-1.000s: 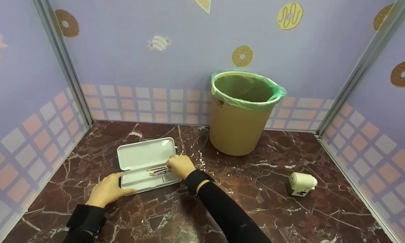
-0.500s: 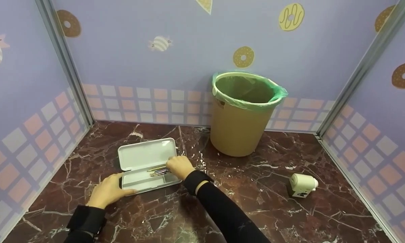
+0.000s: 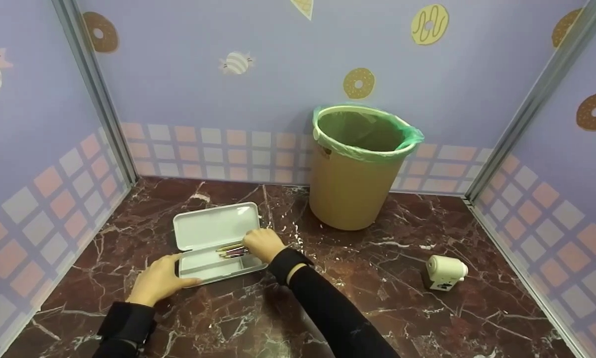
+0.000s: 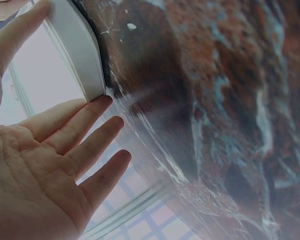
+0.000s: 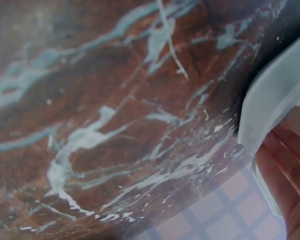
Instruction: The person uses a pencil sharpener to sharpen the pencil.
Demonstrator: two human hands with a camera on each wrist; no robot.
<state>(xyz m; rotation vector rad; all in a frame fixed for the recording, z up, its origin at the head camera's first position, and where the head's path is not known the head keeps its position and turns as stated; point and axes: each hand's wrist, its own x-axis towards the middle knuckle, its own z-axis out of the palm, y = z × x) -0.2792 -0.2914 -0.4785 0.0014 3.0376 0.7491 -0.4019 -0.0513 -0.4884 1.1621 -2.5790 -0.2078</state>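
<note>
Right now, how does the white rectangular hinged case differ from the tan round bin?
The white rectangular hinged case lies low, while the tan round bin stands tall. The case's lid is swung open; the bin shows no lid. The case holds thin pencil-like sticks; the bin has a green plastic liner. Both rest on the same dark-red marbled surface.

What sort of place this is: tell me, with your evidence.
Probably a small purpose-built booth: doughnut-printed wall panels meet at metal corner strips, enclosing a marble-patterned surface on three visible sides.
</note>
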